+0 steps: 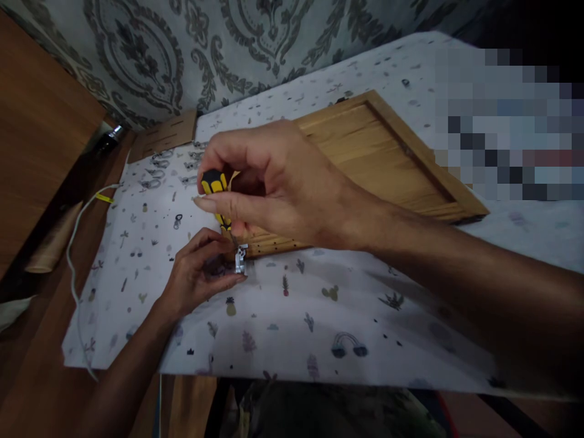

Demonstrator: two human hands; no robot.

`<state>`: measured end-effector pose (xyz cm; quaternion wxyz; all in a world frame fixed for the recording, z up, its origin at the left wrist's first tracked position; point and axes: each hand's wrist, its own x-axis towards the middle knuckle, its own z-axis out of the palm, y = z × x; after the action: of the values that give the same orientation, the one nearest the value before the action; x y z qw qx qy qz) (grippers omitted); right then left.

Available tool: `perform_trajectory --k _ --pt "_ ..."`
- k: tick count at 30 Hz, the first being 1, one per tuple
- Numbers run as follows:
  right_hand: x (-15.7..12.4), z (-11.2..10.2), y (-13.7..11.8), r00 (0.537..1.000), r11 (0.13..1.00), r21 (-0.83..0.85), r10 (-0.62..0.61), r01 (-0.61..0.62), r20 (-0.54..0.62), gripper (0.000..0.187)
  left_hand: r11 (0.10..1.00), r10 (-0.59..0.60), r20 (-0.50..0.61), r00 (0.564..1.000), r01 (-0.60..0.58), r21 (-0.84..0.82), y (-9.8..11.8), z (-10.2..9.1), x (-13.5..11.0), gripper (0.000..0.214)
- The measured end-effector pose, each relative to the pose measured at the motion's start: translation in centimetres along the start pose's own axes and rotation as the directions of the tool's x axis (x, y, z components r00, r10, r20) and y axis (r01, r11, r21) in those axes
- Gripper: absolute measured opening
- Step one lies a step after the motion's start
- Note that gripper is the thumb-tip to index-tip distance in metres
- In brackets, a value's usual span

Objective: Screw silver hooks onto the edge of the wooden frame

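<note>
Gripping a yellow-black screwdriver (218, 193), the right hand (274, 182) drives down into a metal hinge (240, 258) pinched by the left hand (198, 274) at the wooden panel's (365, 158) edge.

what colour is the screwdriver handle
The screwdriver handle is yellow and black, best in the head view.

The right hand (278, 176) is covering most of the screwdriver (214, 182), leaving only its yellow-and-black handle end showing. The tip is sitting too small and dark to tell where it meets the metal fitting (240, 258). The left hand (196, 274) is hiding the fitting's left part behind its fingers. The wooden panel (378, 152) is losing its near left corner behind the right hand. A pixelated block (506, 121) is blotting out the upper right. Small metal parts (159, 170) at the back are showing too small to identify.
</note>
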<state>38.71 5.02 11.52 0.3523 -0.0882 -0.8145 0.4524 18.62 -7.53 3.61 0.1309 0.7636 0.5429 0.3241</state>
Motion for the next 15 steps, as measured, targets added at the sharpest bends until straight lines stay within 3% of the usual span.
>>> perform_trajectory --k 8,15 --pt "-0.09 0.14 0.03 1.0 1.0 -0.003 0.024 -0.024 0.013 0.017 0.999 -0.038 0.019 0.999 0.038 0.002 0.22 -0.11 0.09 0.03" --pt "0.12 0.02 -0.34 0.995 0.995 -0.067 0.077 -0.073 0.06 0.017 1.0 -0.004 0.007 1.0 0.004 0.007 0.24 -0.19 0.19 0.03"
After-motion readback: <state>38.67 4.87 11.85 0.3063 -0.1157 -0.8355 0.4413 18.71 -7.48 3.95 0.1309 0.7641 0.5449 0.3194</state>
